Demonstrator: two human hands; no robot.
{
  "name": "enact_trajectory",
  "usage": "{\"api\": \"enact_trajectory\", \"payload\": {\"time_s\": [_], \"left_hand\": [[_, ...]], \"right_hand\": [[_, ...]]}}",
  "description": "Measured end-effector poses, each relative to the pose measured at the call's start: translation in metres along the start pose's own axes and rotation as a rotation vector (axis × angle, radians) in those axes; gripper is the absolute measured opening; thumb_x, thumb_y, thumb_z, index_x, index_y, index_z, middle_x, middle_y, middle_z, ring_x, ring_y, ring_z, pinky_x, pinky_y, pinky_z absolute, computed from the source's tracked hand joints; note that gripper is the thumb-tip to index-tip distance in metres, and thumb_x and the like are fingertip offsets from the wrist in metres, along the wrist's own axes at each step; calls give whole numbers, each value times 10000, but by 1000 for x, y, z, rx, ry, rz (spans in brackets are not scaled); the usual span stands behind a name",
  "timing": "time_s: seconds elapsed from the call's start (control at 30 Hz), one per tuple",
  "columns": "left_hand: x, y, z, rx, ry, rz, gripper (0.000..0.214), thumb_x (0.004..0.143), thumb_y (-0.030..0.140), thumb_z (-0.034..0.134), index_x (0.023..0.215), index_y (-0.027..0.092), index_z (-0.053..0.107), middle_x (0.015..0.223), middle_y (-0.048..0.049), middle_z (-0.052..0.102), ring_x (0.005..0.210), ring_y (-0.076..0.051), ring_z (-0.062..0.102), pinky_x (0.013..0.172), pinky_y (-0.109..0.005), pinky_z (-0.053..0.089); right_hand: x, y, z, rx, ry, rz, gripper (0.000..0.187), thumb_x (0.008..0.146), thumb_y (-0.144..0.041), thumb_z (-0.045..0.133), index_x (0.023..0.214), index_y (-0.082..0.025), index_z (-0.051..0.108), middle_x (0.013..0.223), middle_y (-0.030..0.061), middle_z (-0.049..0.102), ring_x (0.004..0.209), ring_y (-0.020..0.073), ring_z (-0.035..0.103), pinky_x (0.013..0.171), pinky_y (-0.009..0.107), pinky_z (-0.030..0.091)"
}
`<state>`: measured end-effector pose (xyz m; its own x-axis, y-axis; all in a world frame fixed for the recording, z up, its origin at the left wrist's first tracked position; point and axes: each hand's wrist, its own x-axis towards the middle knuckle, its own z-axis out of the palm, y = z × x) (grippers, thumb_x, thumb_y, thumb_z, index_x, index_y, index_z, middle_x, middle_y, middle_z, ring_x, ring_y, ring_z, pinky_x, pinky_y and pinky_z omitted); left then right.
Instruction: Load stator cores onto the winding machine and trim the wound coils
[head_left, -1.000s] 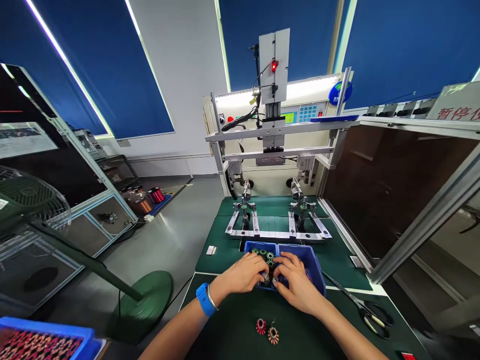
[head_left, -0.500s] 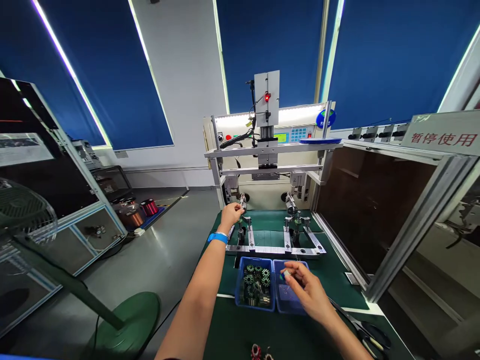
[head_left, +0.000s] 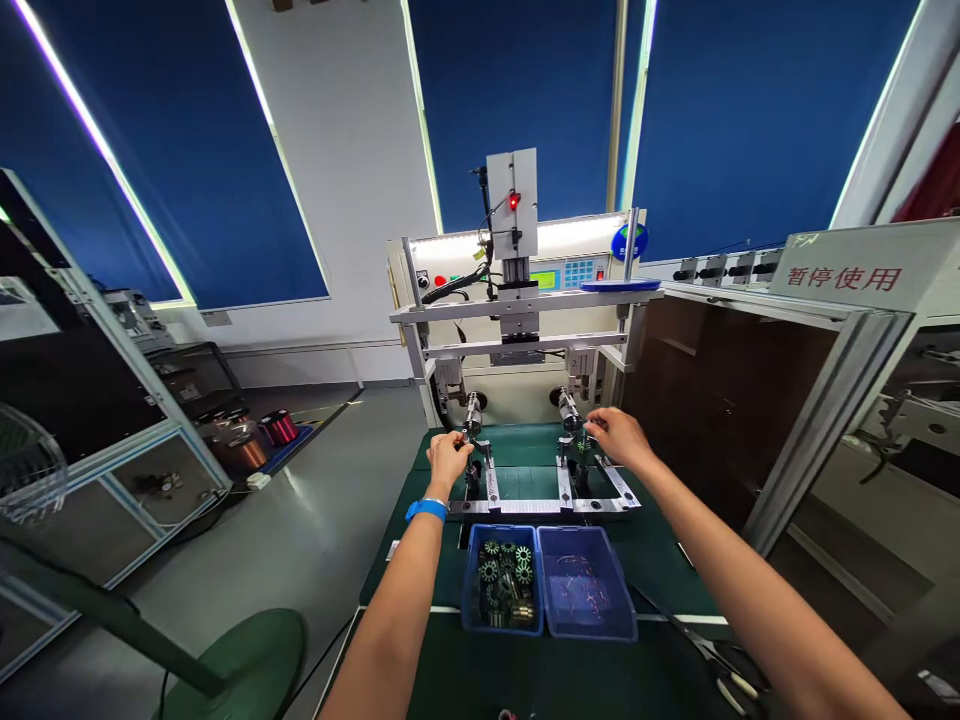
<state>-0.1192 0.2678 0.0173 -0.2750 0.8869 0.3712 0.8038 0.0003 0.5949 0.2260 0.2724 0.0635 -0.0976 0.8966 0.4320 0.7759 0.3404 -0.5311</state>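
Observation:
My left hand (head_left: 450, 462) is at the left winding station, its fingers pinched together around the top of the left upright spindle (head_left: 473, 480). What they grip is too small to make out. My right hand (head_left: 621, 438) reaches the right station with thumb and fingertips closed just above a green toothed stator core (head_left: 583, 446) on the right spindle. I cannot tell what is between these fingertips. Angled silver winding heads (head_left: 568, 413) point down behind both spindles. A metal fixture frame (head_left: 540, 506) joins the two stations.
A blue bin (head_left: 466, 600) of green toothed stator cores stands in front, beside another blue bin (head_left: 631, 630) with wire scraps. Scissors (head_left: 724, 665) lie at the right. A glass-sided frame (head_left: 825, 400) borders the right side; a green fan base (head_left: 247, 665) stands left.
My right hand has moved from above the right bin, where it held a small whitish piece, forward to the right spindle. My left hand stays at the left spindle. The view has shifted.

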Motion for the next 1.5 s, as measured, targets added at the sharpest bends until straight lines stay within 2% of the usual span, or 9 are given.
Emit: {"api": "enact_trajectory", "payload": {"time_s": [0.13, 0.27, 0.4, 0.67, 0.8, 0.93, 1.07, 1.37, 1.5], "left_hand": [[0, 1, 0, 6, 35, -43, 186, 806, 256, 714, 955, 152, 675, 1188, -99, 557, 1207, -298, 432, 983, -457, 381], [0, 0, 2, -2, 35, -66, 185, 805, 253, 713, 955, 154, 669, 1172, -89, 555, 1190, -291, 439, 969, -446, 389], [1, -3, 5, -14, 25, -69, 176, 808, 251, 707, 949, 158, 658, 1166, -81, 558, 1184, -281, 451, 981, -430, 381], [0, -5, 4, -11, -35, -59, 228, 874, 276, 675, 1050, 134, 648, 1222, -96, 546, 1210, -277, 443, 996, -443, 395], [-7, -9, 0, -22, -73, -20, 293, 878, 304, 674, 1125, 150, 649, 1262, -100, 534, 1230, -284, 437, 1007, -455, 392], [-12, -19, 2, -17, -103, 6, 302, 896, 350, 644, 1157, 200, 676, 1349, -92, 485, 1277, -299, 395, 1032, -465, 364], [-11, -26, 5, 25, -97, 1, 274, 893, 389, 641, 1122, 255, 710, 1380, -70, 459, 1302, -308, 360, 1030, -440, 349], [-14, -21, 5, 73, -107, -5, 306, 895, 434, 635, 1145, 272, 705, 1372, -83, 469, 1309, -311, 363, 1032, -454, 360], [-26, -13, -8, 45, -110, 29, 410, 836, 358, 680, 1232, 258, 655, 1444, -100, 410, 1343, -341, 353, 1060, -512, 358]], "right_hand": [[42, 5, 1, -187, -94, 105, 113, 983, -209, 704, 928, -115, 678, 959, 86, 630, 981, 262, 597, 906, 417, 492], [55, 13, 1, -230, -215, 161, 186, 1014, -257, 697, 885, -123, 683, 826, 50, 631, 871, 239, 630, 858, 396, 525], [43, 18, 11, -197, -266, 99, 115, 979, -188, 731, 901, -118, 685, 853, 37, 640, 876, 225, 629, 864, 376, 524], [18, 31, 35, -80, -234, 199, 181, 967, -180, 740, 826, -113, 648, 806, 22, 619, 845, 223, 623, 837, 364, 520], [4, 38, 40, 50, -208, 223, 98, 1013, -192, 687, 1026, -100, 657, 826, 26, 626, 796, 210, 634, 760, 326, 535], [-6, 48, 57, 169, -240, 249, 236, 1058, -182, 618, 1272, -92, 571, 719, -7, 602, 602, 174, 616, 604, 264, 526], [-12, 55, 69, 200, -234, 274, 221, 1068, -163, 581, 1275, -85, 569, 666, -18, 582, 525, 160, 585, 531, 240, 488], [-11, 45, 73, 218, -139, 345, 200, 1012, -169, 643, 1193, -89, 612, 638, -21, 552, 570, 177, 566, 552, 253, 447], [-33, 26, 53, 403, -193, 339, 485, 975, -216, 510, 1412, -20, 431, 624, 14, 573, 508, 199, 562, 461, 258, 431]]}}
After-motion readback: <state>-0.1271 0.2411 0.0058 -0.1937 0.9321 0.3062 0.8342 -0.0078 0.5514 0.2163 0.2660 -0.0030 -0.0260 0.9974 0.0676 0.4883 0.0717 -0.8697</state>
